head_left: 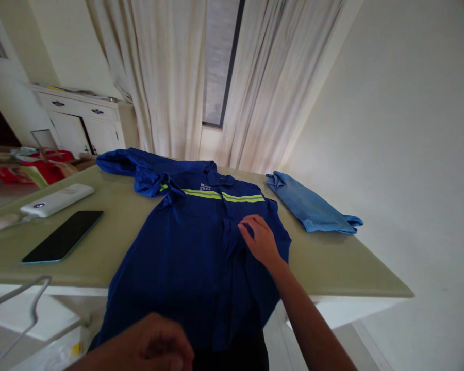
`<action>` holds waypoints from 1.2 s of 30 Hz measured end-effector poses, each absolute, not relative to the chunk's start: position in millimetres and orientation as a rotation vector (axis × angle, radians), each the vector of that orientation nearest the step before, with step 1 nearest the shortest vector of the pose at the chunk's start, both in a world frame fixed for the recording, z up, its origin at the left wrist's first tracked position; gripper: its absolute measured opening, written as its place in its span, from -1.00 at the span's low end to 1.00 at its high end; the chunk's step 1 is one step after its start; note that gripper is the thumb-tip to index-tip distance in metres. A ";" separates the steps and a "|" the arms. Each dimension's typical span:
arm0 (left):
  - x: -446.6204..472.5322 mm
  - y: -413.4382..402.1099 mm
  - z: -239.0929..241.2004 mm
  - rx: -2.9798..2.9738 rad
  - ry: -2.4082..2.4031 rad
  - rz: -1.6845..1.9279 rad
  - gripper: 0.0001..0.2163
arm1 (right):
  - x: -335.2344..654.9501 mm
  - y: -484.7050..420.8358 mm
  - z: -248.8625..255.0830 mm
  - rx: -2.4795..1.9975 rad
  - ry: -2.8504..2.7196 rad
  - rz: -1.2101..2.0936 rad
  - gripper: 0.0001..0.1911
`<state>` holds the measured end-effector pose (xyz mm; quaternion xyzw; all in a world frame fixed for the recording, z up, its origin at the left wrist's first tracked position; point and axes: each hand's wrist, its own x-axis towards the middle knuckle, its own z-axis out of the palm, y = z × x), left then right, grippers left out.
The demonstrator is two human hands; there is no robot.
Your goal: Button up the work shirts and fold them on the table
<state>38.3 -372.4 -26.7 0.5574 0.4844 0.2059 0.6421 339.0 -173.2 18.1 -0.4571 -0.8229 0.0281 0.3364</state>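
Observation:
A dark blue work jacket (pixel 189 242) with yellow-green and grey reflective stripes lies front up on the table, its collar at the far side. Its lower part hangs over the near edge towards me. My right hand (pixel 260 241) rests on or just over the front, beside the button placket, with fingers loosely bent and no cloth visibly gripped. Low in the view, my left hand (pixel 154 340) is in front of the hanging hem, slightly blurred. Its fingers curl loosely apart from the thumb, with nothing seen between them. The jacket's sleeve on the left is bunched and stretched towards the far left.
A folded light blue denim garment (pixel 313 203) lies on the table (pixel 340 268) at the right. On the left are a black-screened phone (pixel 64 237), a white device (pixel 58 200) and a pale cable (pixel 34 304). Curtains (pixel 170 77) and a white cabinet (pixel 88 116) stand behind.

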 end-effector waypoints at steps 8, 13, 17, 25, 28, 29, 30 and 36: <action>10.3 -142.9 10.8 1.813 2.181 1.120 -0.25 | 293.1 -56.8 -20.0 -1.494 -2.471 0.208 -0.23; -30.1 -98.0 4.5 1.593 2.374 0.968 -0.52 | 299.6 -71.0 -32.5 -1.529 -2.459 0.196 -0.17; -62.1 -94.9 -2.9 1.256 2.571 1.142 -0.54 | 310.1 -79.6 -33.4 -1.523 -2.434 0.209 -0.19; -65.6 -103.2 -8.1 1.430 2.616 1.336 -0.60 | 319.2 -69.6 -44.8 -1.400 -2.395 0.266 -0.42; -66.4 -101.8 -10.8 1.378 2.635 1.275 -0.58 | 322.1 -65.2 -48.6 -1.335 -2.358 0.263 -0.45; -67.3 -100.8 -12.8 1.369 2.620 1.243 -0.57 | 322.6 -64.2 -49.2 -1.318 -2.343 0.261 -0.46; -68.0 -99.8 -14.9 1.374 2.595 1.222 -0.54 | 322.8 -63.7 -49.2 -1.304 -2.321 0.265 -0.48; -60.7 -107.9 -16.0 1.784 2.480 1.327 -0.40 | 321.5 -74.6 -39.3 -1.127 -2.242 0.245 -0.60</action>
